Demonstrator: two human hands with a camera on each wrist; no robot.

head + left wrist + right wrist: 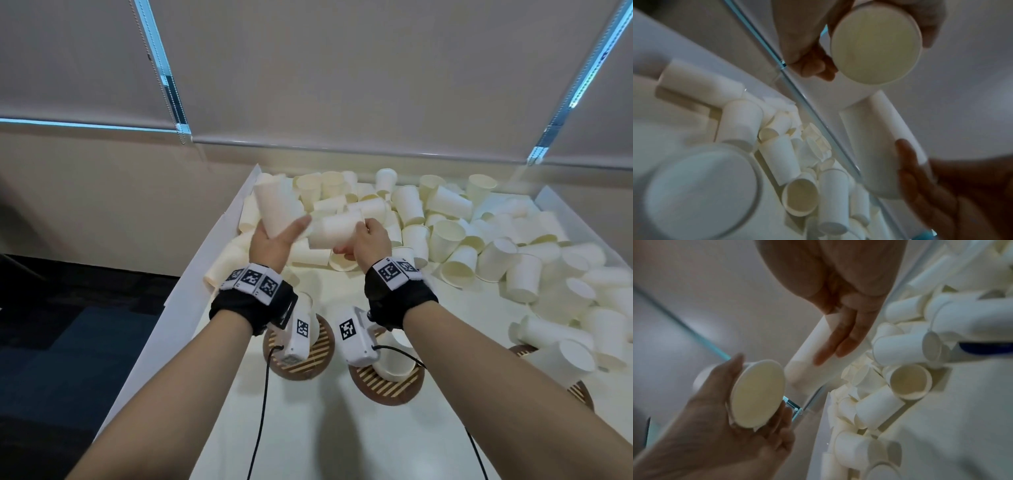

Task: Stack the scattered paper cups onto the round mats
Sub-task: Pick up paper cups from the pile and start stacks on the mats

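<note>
Above the table my left hand (274, 236) grips a tall stack of white paper cups (274, 205), tilted with its closed end up and away. My right hand (368, 238) holds a single cup (334, 229) on its side, its closed end close to the stack. The right wrist view shows that cup's open mouth (758, 394) in my right hand (740, 426) and the stack (813, 356) under my left fingers (840, 337). In the left wrist view, the stack (879, 146) lies in my left hand (931, 186). Round slatted mats (305, 359) (387, 387) lie below my wrists, each bearing cups.
A big heap of loose cups (462, 233) covers the far and right parts of the white table (308, 428). A third mat (582, 394) sits at the right edge under tumbled cups. The table's left edge borders dark floor; a wall with blinds stands behind.
</note>
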